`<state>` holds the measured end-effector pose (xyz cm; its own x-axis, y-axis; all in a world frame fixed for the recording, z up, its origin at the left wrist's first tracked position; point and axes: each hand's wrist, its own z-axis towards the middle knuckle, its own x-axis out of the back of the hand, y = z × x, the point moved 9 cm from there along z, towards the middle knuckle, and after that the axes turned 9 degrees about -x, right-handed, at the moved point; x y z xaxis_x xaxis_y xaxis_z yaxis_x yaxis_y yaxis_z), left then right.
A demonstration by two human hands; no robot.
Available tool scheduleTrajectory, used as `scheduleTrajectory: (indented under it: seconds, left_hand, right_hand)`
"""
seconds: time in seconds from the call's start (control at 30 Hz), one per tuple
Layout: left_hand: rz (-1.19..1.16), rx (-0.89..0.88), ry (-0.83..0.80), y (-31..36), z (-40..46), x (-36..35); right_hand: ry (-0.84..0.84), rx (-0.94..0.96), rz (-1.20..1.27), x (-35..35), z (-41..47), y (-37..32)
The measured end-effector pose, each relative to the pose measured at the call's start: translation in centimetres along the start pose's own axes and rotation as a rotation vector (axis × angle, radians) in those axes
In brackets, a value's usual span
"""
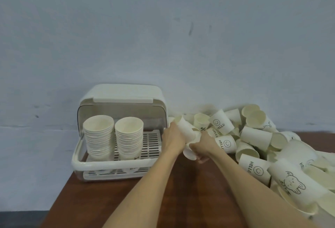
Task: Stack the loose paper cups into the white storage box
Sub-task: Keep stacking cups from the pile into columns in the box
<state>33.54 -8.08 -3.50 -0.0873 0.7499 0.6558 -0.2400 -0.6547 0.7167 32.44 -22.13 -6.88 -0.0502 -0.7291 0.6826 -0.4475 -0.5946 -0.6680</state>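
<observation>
While both hands work just right of the box:
Left grip [173,135]: grasping tilted cup [184,128].
Right grip [203,146]: grasping lower cup [189,152].
Storage box [90,162]: left of grips, two stacks [98,137] inside.
Loose cups [257,137]: piled right, on counter [108,200].

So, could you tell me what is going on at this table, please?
A person is nesting loose paper cups for the white storage box. The left hand holds a tilted cup; the right hand holds another cup just below it. Two tall stacks already stand in the open box, and a big pile of loose cups lies on the brown table to the right.
</observation>
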Motion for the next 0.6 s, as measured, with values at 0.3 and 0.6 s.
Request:
scheduleTrajectory:
  seconds: [0.3, 0.6]
  left_hand:
    - [0.182, -0.158, 0.129, 2.4, -2.1, 1.7]
    - [0.208, -0.326, 0.301, 5.8, -7.2, 9.6]
  right_hand:
    - [0.197, 0.091, -0.054, 2.9, -0.6, 0.5]
    - [0.392, 0.298, -0.121, 5.2, -7.4, -2.9]
